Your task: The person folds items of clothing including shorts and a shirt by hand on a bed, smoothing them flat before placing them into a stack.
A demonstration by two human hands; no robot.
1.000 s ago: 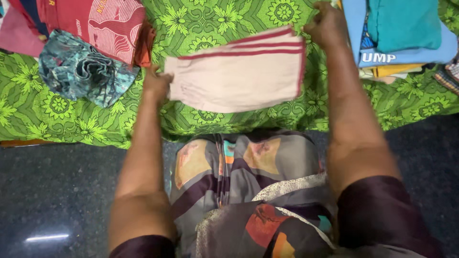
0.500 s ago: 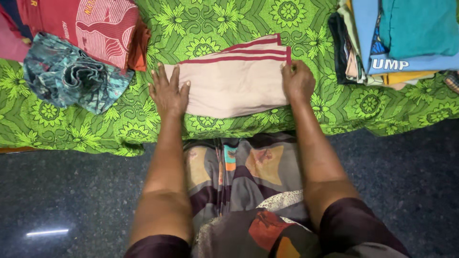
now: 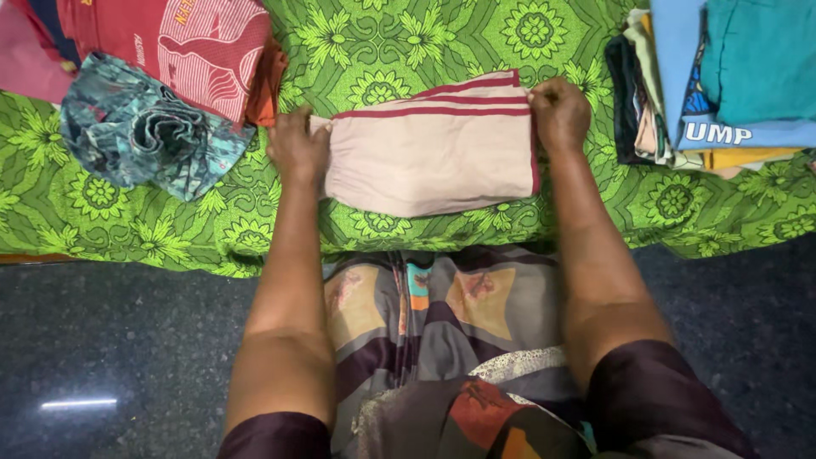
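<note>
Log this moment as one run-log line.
left hand: grips left end of folded beige cloth | right hand: pinches its right red-striped edge | cloth flat on green bedsheet | folded clothes stack at right

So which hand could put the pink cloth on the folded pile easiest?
Probably the right hand: it grips the cloth edge nearest the pile. The left hand is farther.
</note>
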